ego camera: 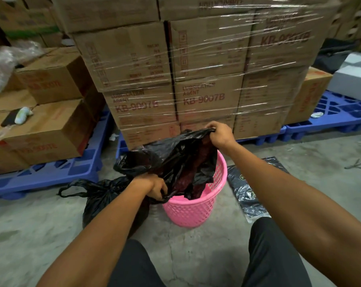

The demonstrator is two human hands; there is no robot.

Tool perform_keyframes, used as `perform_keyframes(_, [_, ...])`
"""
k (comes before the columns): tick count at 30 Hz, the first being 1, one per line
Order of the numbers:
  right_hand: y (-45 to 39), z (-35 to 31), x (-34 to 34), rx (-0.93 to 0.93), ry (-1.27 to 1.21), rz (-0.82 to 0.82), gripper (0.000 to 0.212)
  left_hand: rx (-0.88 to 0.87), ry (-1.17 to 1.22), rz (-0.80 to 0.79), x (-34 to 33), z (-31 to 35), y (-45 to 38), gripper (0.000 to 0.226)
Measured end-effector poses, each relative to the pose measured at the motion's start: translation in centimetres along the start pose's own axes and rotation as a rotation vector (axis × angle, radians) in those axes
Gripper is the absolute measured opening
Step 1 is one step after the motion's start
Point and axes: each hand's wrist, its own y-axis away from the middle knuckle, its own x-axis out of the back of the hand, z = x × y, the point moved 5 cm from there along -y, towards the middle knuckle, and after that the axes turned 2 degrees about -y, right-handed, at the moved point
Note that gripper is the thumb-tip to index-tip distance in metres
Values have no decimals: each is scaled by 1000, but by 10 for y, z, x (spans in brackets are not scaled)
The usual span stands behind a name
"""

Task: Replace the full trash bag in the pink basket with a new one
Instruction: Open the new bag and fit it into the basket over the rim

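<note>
The pink basket (196, 210) stands upright on the concrete floor (196, 245), just in front of the person's knees, and a fresh black trash bag (175, 160) is spread open above it, its lower folds hanging down inside the rim. The left hand (154, 186) has its grip pinched tight on the bag's near edge, right at the basket's near-left rim. The right hand (220, 134) is up higher and farther out — grip closed on the far edge, pulling the mouth of the bag wide and tilted. Left of the basket, touching or very nearly touching it, sits the full trash bag (100, 201), black and tied off with its knotted ears sticking out to the left. On the floor to the right lies a flat dark plastic packet (248, 191). Behind it all, a shrink-wrapped stack of cardboard boxes (196, 79) rests on a blue pallet (339, 114) — more boxes stand on another blue pallet at the left.
</note>
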Motion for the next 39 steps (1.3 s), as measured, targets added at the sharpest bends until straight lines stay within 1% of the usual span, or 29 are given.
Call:
perform_keyframes(2, [-13, 20, -8, -168, -287, -84, 40, -2, -20, -28, 8, 3, 6, 45])
perform_keyframes(3, [-24, 37, -14, -223, -342, -100, 41, 3, -50, -24, 11, 5, 8, 43])
perform_keyframes(5, [-33, 53, -18, -280, -339, -157, 43, 31, -90, 43, 19, 9, 7, 34])
perform_keyframes(6, [-29, 54, -16, -294, -295, -193, 43, 61, -50, 105, 24, 9, 6, 25])
perform_keyframes(7, [-11, 41, -11, -312, -233, -235, 42, 80, 65, 174, 28, 8, 5, 15])
perform_keyframes(9, [20, 16, -8, -363, -198, -334, 33, 24, 407, 375, 40, 12, -1, 15])
perform_keyframes(10, [28, 9, -9, -372, -242, -372, 27, -22, 559, 512, 49, 17, 1, 15])
perform_keyframes(12, [34, 3, -14, -351, -373, -419, 21, -92, 768, 808, 68, 35, 8, 12])
perform_keyframes(14, [36, -1, -18, -274, -392, -447, 26, -24, 934, 1037, 71, 45, 10, 25])
perform_keyframes(15, [38, -4, -18, -210, -340, -457, 29, 45, 943, 1161, 70, 46, 12, 29])
perform_keyframes(17, [38, -2, -13, -48, -138, -458, 34, 163, 811, 1408, 71, 45, 20, 26])
perform_keyframes(18, [38, 3, -10, 19, -19, -449, 36, 177, 698, 1494, 74, 44, 25, 32])
perform_keyframes(19, [40, 7, -8, 66, 82, -440, 36, 156, 550, 1523, 77, 45, 30, 42])
perform_keyframes(21, [44, 14, -9, 138, 201, -449, 26, 89, 225, 1429, 82, 52, 30, 70])
perform_keyframes(22, [42, 19, -13, 165, 236, -466, 22, 75, 124, 1314, 83, 53, 28, 78])
perform_keyframes(23, [43, 21, -15, 190, 249, -497, 25, 87, 92, 1184, 84, 53, 26, 77])
perform_keyframes(24, [41, 26, -17, 186, 225, -540, 35, 113, 133, 1061, 83, 49, 22, 69])
perform_keyframes(26, [42, 32, -12, 133, 86, -614, 56, 218, 295, 803, 79, 34, 10, 56])
perform_keyframes(27, [41, 34, -11, 137, 65, -630, 57, 247, 296, 781, 80, 28, 8, 55])
perform_keyframes(29, [34, 37, -10, 298, 235, -585, 49, 247, 246, 896, 90, 20, 10, 54])
perform_keyframes(30, [26, 41, -15, 366, 318, -529, 48, 226, 281, 955, 92, 18, 9, 55])
perform_keyframes(31, [24, 43, -19, 398, 328, -493, 48, 214, 378, 989, 93, 17, 7, 60])
perform_keyframes(32, [18, 47, -27, 335, 250, -496, 46, 208, 482, 1025, 91, 17, 3, 66])
perform_keyframes(33, [18, 50, -34, 199, 78, -527, 43, 205, 549, 1098, 90, 20, 5, 65])
perform_keyframes(34, [16, 55, -42, 37, -109, -564, 40, 181, 552, 1200, 85, 26, 5, 55])
perform_keyframes(36, [18, 61, -56, -170, -419, -570, 32, 75, 330, 1356, 72, 46, 3, 32])
perform_keyframes(37, [17, 66, -61, -249, -508, -569, 27, 14, 187, 1324, 60, 56, -10, 28])
perform_keyframes(38, [15, 72, -65, -310, -551, -582, 23, -36, 116, 1150, 46, 62, -31, 31])
perform_keyframes(39, [17, 75, -67, -356, -564, -610, 21, -37, 123, 894, 31, 64, -51, 41])
